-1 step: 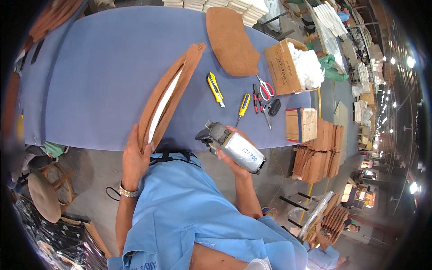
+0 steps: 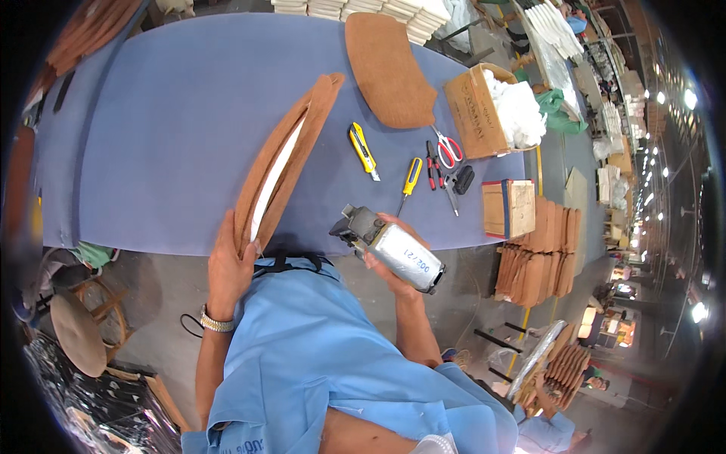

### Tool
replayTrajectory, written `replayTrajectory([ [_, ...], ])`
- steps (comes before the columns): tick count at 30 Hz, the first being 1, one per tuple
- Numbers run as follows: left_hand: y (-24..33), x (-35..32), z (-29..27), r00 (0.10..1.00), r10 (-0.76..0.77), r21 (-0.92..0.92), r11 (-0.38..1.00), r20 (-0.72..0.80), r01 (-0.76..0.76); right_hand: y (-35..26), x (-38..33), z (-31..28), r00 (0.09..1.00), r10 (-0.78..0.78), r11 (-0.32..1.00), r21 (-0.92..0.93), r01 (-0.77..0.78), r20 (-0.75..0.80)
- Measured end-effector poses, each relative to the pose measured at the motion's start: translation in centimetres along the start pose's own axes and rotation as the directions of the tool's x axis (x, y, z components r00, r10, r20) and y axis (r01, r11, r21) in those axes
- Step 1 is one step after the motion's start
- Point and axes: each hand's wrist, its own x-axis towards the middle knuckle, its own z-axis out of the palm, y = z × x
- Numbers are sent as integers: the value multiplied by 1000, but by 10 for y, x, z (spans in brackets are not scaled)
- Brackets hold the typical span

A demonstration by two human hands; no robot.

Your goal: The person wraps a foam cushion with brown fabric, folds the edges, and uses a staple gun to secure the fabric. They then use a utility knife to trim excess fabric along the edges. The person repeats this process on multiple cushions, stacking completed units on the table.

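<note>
The left hand [image 2: 234, 261] grips a brown fabric cushion [image 2: 255, 178]; toward four o'clock from it, the right hand [image 2: 396, 283] clasps a silver tool [image 2: 402, 251].

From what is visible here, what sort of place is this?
Probably a factory workshop, perhaps for upholstery: a yellow utility knife lies on a large blue worktable, brown pieces are stacked to its right, and rows of lamps run through a long hall.
</note>
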Motion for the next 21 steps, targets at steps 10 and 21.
replayTrajectory([
  [10, -22, 48, -33, 934, 333, 90, 934, 127, -345, -5, 13, 93, 999, 35, 994, -103, -31, 40],
  [21, -52, 62, -73, 823, 490, -95, 870, 286, -484, 6, 7, 186, 997, 67, 986, -152, -62, 29],
])
